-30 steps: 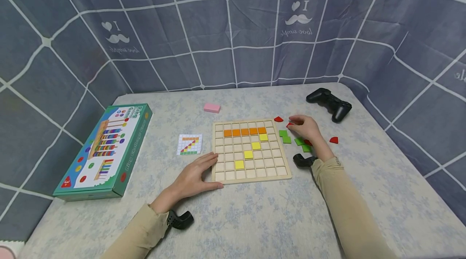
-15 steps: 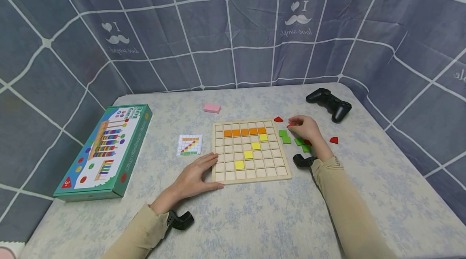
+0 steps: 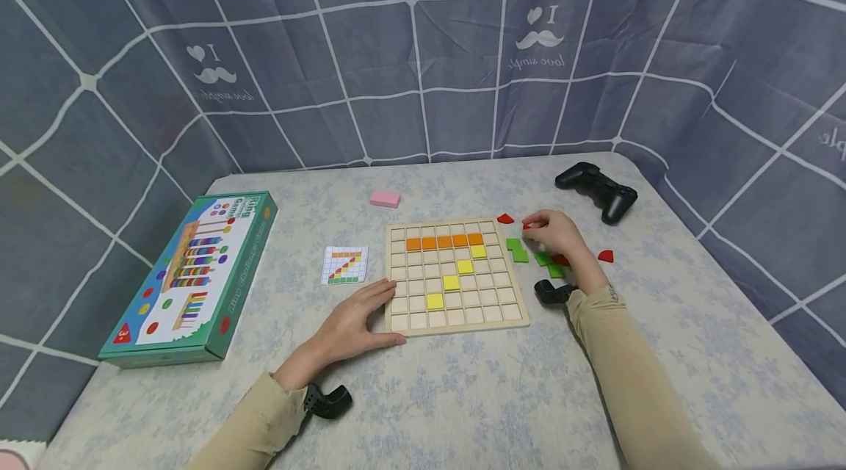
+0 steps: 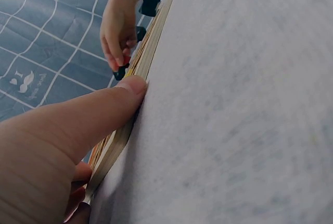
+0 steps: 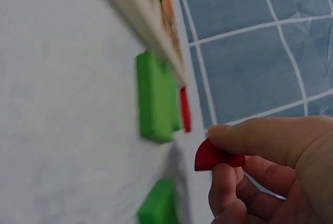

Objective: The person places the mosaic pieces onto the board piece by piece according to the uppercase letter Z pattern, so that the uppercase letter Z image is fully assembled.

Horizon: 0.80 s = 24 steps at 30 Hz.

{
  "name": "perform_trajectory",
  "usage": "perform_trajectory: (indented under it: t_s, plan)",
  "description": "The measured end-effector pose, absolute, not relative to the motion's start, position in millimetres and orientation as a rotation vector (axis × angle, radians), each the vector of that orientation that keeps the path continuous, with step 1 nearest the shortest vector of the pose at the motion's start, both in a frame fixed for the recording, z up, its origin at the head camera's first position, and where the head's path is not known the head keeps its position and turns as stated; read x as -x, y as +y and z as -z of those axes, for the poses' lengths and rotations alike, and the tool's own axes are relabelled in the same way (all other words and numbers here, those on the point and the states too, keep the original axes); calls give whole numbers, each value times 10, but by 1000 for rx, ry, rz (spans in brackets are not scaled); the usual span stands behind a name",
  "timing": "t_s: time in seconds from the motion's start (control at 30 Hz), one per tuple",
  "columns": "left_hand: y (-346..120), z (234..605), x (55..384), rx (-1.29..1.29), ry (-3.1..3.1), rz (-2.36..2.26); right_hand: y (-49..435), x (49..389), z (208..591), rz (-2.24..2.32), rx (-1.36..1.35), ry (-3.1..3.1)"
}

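My right hand [image 3: 558,233] pinches a red quarter-circle tile [image 5: 214,156] between thumb and fingertips, over the table to the right of the wooden grid board [image 3: 489,314]. Orange square tiles [image 3: 445,241] fill part of an upper row on the board. Below them, yellow tiles [image 3: 451,283] run in a diagonal toward the lower left. My left hand [image 3: 350,319] rests at the board's lower left corner, its fingers along the left edge and its thumb [image 4: 122,101] against the front edge. Around the right hand lie green square tiles [image 3: 520,255] and another red tile [image 3: 505,219].
A small pattern card [image 3: 344,265] lies left of the board, with a pink block [image 3: 385,198] behind it. Farther left stands a green game box [image 3: 188,272]. A black game controller [image 3: 597,192] sits at the back right. One red tile [image 3: 606,256] lies right of my wrist.
The right hand stays in nearly the same place, with the red tile shifting slightly in its fingertips. My left hand has not moved from the board.
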<state>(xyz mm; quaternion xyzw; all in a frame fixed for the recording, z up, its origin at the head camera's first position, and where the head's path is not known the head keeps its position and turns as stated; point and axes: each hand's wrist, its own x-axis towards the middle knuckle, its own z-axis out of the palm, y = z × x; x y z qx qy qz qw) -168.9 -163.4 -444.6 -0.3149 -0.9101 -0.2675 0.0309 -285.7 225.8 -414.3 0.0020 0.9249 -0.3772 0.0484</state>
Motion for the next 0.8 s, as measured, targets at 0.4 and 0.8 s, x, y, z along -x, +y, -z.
perform_trajectory:
  t_s: [0.4, 0.8]
  plan:
    - [-1630, 4446, 1666, 980, -2808, 844, 1873, 2802, 3902, 1222, 364, 2718]
    - [-1624, 4446, 1679, 972, -2801, 836, 1531, 2882, 3907, 1201, 533, 2553]
